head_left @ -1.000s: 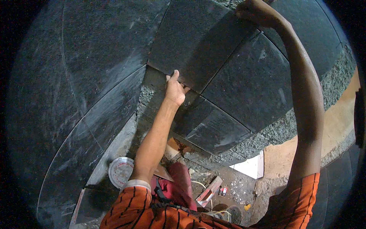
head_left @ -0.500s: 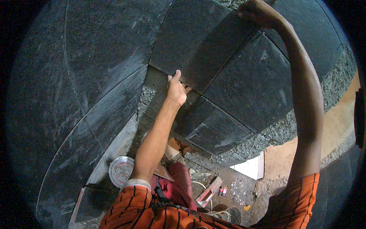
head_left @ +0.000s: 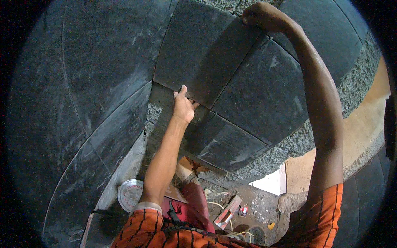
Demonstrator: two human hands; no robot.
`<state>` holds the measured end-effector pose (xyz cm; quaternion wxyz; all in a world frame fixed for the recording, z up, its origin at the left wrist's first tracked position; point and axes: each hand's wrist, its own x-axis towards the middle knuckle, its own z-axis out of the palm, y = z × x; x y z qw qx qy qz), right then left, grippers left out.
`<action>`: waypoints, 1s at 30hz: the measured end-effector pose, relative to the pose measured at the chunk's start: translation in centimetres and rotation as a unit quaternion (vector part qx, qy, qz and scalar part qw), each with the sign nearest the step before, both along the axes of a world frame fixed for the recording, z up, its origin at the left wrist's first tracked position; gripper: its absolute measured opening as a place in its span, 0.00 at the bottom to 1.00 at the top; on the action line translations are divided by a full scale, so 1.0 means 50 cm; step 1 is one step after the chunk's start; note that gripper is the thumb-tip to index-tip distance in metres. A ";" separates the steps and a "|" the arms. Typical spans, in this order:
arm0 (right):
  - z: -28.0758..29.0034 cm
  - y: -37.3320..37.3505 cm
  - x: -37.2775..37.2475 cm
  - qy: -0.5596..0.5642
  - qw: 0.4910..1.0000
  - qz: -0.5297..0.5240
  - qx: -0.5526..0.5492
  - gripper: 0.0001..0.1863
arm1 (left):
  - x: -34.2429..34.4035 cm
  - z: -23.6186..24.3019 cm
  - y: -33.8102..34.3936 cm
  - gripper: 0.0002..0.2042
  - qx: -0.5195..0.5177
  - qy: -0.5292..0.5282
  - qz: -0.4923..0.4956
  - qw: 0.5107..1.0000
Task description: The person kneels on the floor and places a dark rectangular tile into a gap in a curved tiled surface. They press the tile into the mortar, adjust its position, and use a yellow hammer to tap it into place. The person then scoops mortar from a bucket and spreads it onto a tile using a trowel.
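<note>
A large dark grey tile (head_left: 194, 49) stands against the wall between other tiles. My left hand (head_left: 183, 108) grips its lower edge, with the thumb up against the face and the fingers at the edge, partly hidden. At the tile's upper right corner, my right hand (head_left: 264, 15) is closed over the top edge, its fingertips hard to see. Below the held tile is a strip of bare, rough wall (head_left: 159, 99). A neighbouring tile (head_left: 262, 91) sits to the right with a narrow joint between, and a shorter tile (head_left: 227, 142) is below that one.
Dark tiles (head_left: 95, 74) cover the adjoining wall on the left. Rough mortar (head_left: 285, 138) borders the tiles on the right. Down on the littered floor are a round white lid or bucket (head_left: 131, 194), a long red-and-grey tool (head_left: 228, 212), a small red-and-white packet (head_left: 243, 211) and a pale cable (head_left: 244, 234).
The view has shifted slightly, so the wall and both arms appear farther left and the lower tile edge a little lower. Both hands keep their places on the tile.
</note>
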<state>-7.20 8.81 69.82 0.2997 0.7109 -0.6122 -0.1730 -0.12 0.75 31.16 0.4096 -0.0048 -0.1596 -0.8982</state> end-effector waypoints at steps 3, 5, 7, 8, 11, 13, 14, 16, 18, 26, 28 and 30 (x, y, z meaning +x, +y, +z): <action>0.002 -0.009 -0.016 0.071 0.997 0.018 0.003 0.11 | 0.005 0.006 0.006 0.21 -0.019 0.014 0.010 1.000; 0.002 -0.006 -0.016 0.061 0.998 0.026 -0.001 0.12 | 0.003 0.008 0.007 0.22 -0.025 0.023 0.014 0.999; -0.003 0.008 0.006 0.005 1.000 0.015 -0.018 0.12 | -0.002 0.011 0.009 0.22 -0.014 0.023 0.012 1.000; -0.003 0.018 0.017 -0.003 0.999 -0.013 -0.031 0.12 | -0.007 0.015 0.013 0.22 -0.014 0.021 0.006 1.000; -0.043 -0.013 0.037 -0.044 0.997 -0.044 -0.039 0.13 | 0.030 -0.008 0.002 0.22 -0.013 -0.006 0.025 1.000; -0.041 -0.012 0.046 -0.041 0.997 -0.054 -0.035 0.14 | 0.035 -0.006 0.004 0.22 -0.034 0.007 0.026 0.999; -0.045 -0.018 0.050 -0.045 0.997 -0.049 -0.034 0.14 | 0.039 -0.012 -0.001 0.22 -0.027 0.005 0.031 0.999; -0.020 0.004 0.047 -0.035 0.997 -0.059 -0.043 0.14 | 0.015 0.007 0.008 0.22 -0.022 0.019 0.021 0.999; -0.010 0.010 0.038 -0.030 0.996 -0.067 -0.039 0.14 | 0.005 0.013 0.012 0.22 -0.015 0.017 0.016 1.000; -0.027 -0.003 0.025 -0.038 0.998 -0.021 -0.040 0.14 | 0.014 -0.007 0.001 0.24 -0.014 0.014 0.015 1.000; -0.025 0.005 0.030 -0.046 0.998 -0.023 -0.034 0.14 | 0.012 0.000 0.007 0.23 -0.006 0.019 0.016 1.000; -0.024 0.007 0.035 -0.052 0.996 -0.054 -0.040 0.13 | 0.009 -0.006 0.002 0.23 -0.019 0.029 0.009 0.999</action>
